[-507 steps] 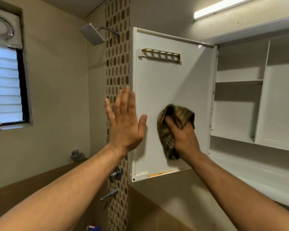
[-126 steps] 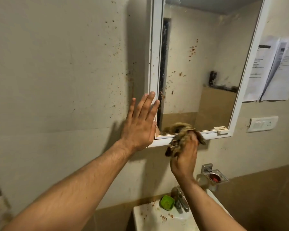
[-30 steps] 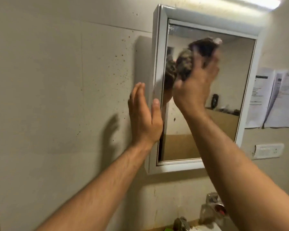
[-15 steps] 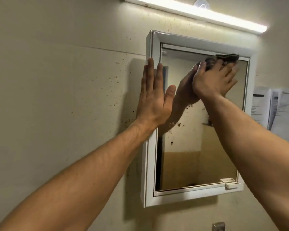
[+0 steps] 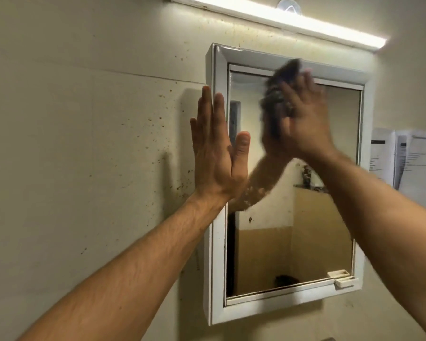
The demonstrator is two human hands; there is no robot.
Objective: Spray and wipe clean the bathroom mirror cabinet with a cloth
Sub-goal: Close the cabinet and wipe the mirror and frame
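Mirror cabinet (image 5: 218, 267), white-framed and closed, hangs on a speckled beige wall (image 5: 84, 143) under a lit strip light (image 5: 280, 18), with papers (image 5: 408, 163) pinned to its right. The left hand (image 5: 217, 153) lies flat with straight fingers against the cabinet's left frame edge. The right hand (image 5: 305, 119), blurred, presses a dark cloth (image 5: 280, 77) to the upper part of the glass near the top frame, its fingers apparently stretched out rather than curled round it.
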